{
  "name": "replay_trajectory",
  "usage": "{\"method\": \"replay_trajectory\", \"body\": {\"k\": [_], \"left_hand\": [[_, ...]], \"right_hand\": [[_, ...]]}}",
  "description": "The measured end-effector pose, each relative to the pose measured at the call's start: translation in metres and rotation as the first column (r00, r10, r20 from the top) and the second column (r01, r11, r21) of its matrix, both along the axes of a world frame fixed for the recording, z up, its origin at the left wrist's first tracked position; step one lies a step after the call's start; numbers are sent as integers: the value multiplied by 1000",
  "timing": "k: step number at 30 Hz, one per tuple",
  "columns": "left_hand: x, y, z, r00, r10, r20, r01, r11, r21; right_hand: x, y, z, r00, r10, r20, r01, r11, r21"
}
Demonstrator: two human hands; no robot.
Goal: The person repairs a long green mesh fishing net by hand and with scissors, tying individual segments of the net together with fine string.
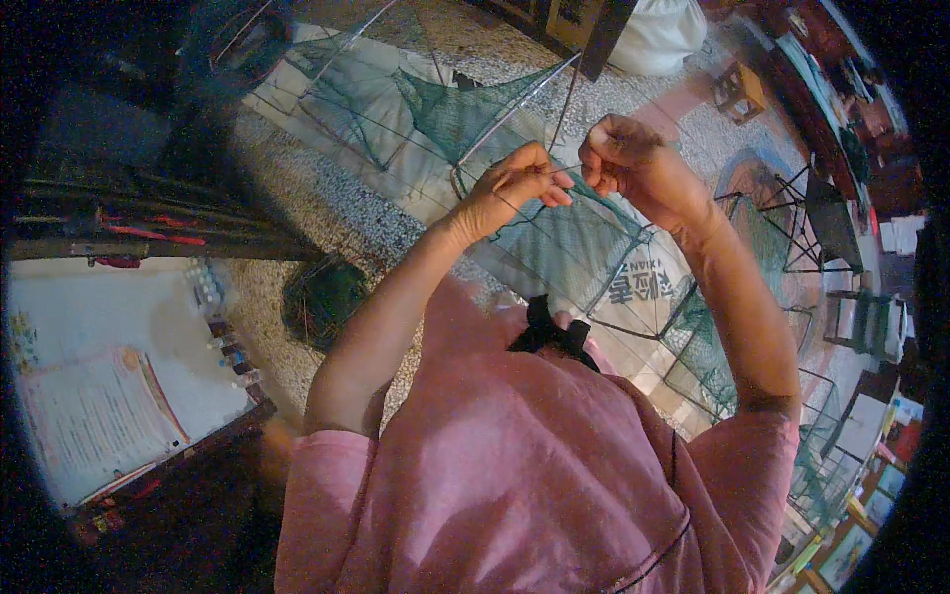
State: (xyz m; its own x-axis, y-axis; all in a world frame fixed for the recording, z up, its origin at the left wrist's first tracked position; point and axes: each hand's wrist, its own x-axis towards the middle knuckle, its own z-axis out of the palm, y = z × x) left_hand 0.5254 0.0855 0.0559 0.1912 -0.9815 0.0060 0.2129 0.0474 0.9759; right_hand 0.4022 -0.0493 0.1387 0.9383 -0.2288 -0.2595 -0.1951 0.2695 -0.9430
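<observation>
My left hand is closed on a thin dark line, fingers curled, over a green mesh net with metal rods. My right hand is just right of it, fingertips pinched together on what looks like the same line. The net stretches on dark-framed sections from the upper left down to the lower right, over a pale printed sheet on the speckled floor. A black strap or bow lies below my hands, near my pink shirt.
A bundled green net sits left of my left arm. A white board with papers and dark rods are at the left. A white sack, wooden stool, folding chair and cluttered shelving stand along the top and right.
</observation>
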Motion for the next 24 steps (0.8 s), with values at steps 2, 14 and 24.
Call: {"method": "replay_trajectory", "body": {"k": [2, 14, 24], "left_hand": [[1, -4, -2, 998, 3, 61, -5, 1000, 24], [-5, -14, -25, 991, 122, 54, -113, 983, -146], [-19, -11, -16, 967, 230, 110, -226, 973, -45]], "right_hand": [[-6, 1, -1, 999, -39, 8, 40, 996, -79], [-60, -15, 16, 974, -212, -81, 186, 949, -255], [-45, -9, 32, 973, -230, -38, 233, 965, 124]]}}
